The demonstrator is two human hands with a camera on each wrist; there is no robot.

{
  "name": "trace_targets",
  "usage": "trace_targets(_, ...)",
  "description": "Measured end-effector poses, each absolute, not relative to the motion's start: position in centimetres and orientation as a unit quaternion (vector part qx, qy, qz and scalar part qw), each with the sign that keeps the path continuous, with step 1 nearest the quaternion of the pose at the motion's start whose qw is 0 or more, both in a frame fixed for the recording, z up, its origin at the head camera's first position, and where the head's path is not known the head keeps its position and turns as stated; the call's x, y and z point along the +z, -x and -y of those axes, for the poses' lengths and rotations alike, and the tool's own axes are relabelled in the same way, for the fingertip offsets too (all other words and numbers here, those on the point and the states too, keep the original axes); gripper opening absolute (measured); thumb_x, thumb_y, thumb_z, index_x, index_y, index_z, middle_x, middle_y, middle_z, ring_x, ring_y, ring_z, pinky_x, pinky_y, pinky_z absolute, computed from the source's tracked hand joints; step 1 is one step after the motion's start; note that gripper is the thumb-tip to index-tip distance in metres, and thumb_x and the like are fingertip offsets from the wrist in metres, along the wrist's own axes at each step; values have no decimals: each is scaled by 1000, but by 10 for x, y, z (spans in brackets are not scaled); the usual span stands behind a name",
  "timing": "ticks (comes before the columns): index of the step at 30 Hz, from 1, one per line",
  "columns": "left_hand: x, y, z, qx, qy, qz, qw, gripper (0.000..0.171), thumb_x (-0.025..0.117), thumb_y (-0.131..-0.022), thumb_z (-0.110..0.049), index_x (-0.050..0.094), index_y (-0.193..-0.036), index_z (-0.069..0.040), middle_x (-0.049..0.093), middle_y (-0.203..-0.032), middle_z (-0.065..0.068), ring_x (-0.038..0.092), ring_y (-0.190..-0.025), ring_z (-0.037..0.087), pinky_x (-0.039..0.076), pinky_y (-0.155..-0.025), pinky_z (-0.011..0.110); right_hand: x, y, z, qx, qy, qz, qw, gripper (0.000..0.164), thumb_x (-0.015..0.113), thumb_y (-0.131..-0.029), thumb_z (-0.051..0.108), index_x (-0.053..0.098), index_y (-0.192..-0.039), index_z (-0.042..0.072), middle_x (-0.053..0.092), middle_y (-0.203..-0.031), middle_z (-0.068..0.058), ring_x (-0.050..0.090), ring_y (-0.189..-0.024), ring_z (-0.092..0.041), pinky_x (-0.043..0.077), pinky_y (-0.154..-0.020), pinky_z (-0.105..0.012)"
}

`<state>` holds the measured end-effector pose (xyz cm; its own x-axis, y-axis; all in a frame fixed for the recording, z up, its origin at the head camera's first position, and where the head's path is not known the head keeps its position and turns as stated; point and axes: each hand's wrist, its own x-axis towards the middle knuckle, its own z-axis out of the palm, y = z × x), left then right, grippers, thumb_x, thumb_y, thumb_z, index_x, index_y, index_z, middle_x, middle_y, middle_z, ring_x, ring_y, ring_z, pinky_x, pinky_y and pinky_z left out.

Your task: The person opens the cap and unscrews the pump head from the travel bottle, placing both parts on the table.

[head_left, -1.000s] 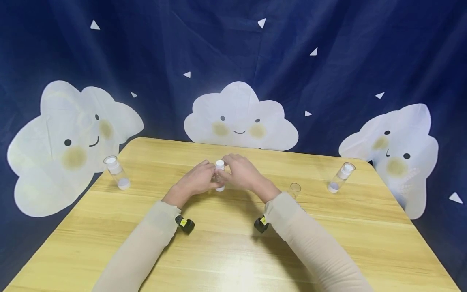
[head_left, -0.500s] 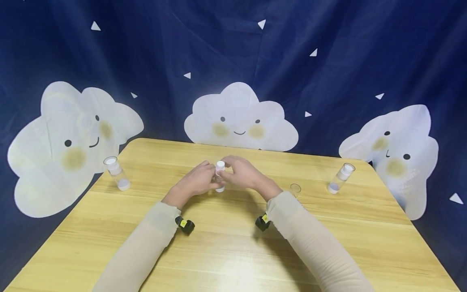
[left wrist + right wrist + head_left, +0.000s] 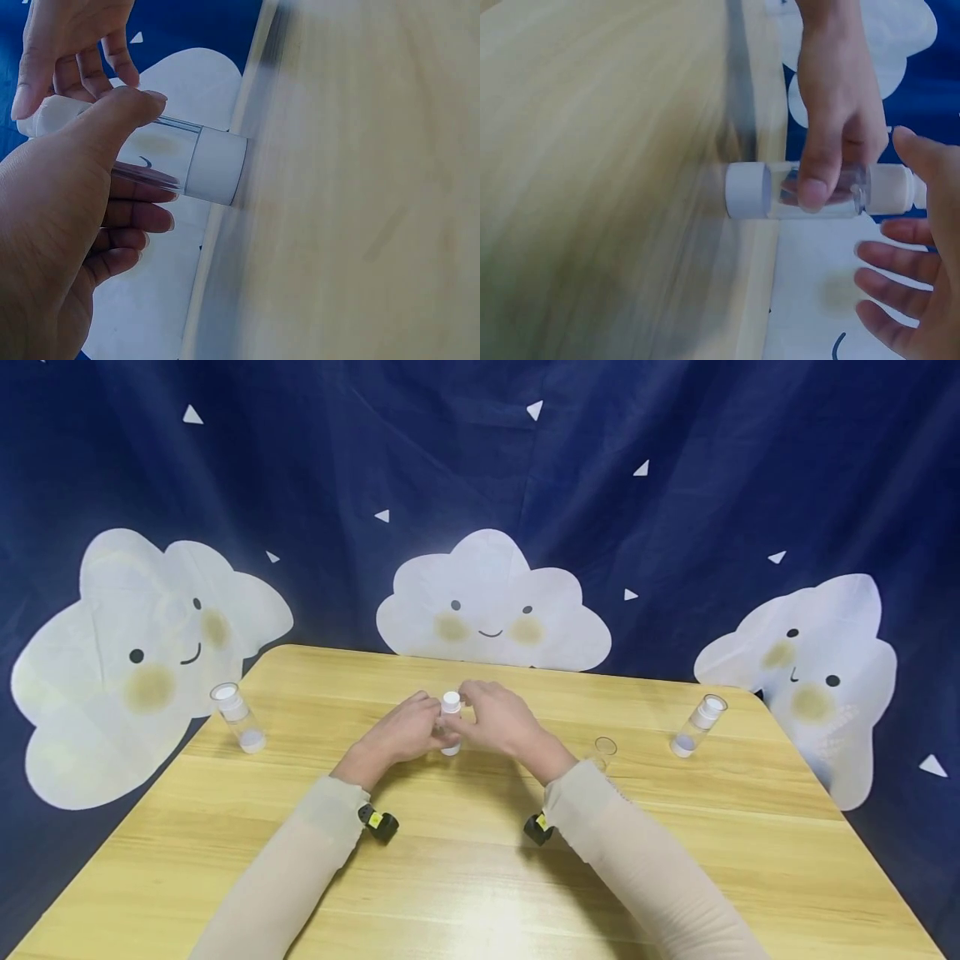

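Note:
A slim clear bottle with a white base and white top stands upright near the middle of the table. My left hand grips its clear body, thumb on one side and fingers on the other, as the left wrist view shows around the white base. Around the white top, my right hand has its thumb and fingers spread. In the right wrist view those fingers are apart from one another and hold nothing. Whether the right thumb touches the top, I cannot tell.
A similar capped bottle stands at the left of the wooden table, and another bottle at the right. Beside my right wrist is a clear cap, partly hidden by the sleeve. A blue curtain hangs behind.
My right thumb and fingers have spread a little away from the bottle's white top. The left hand keeps its grip, and the bottle stays in about the same place.

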<state>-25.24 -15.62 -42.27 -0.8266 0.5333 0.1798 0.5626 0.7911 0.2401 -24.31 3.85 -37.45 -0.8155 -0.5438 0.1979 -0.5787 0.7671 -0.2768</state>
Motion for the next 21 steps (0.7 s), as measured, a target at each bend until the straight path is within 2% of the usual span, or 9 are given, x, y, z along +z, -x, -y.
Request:
trace_targets(8,-424,253,158,-101,342,929,98,22,70,-89,-41,72,-99,-22,59,-85,-7,49,-88,19,41,-86,33,-378,238,-31,136,-255,953,91,58,52,-89,68,54,-98,11,53,-86,1,49,-75,-16,45,-66,-30)
trace_targets(13,-425,252,158,-123,331,931,96,25,70,-89,-42,69,-98,-18,62,-87,-6,50,-92,19,42,-89,33,-380,235,-26,127,-235,958,100,60,48,-87,73,50,-92,14,51,-78,0,47,-70,-18,40,-59,-29)
trace_targets(21,-424,251,159,-129,333,929,97,27,72,-88,-36,69,-104,-14,65,-92,-3,52,-93,19,43,-89,33,-382,233,-19,128,-224,958,124,61,45,-87,76,51,-90,14,51,-73,2,48,-66,-16,41,-56,-28)
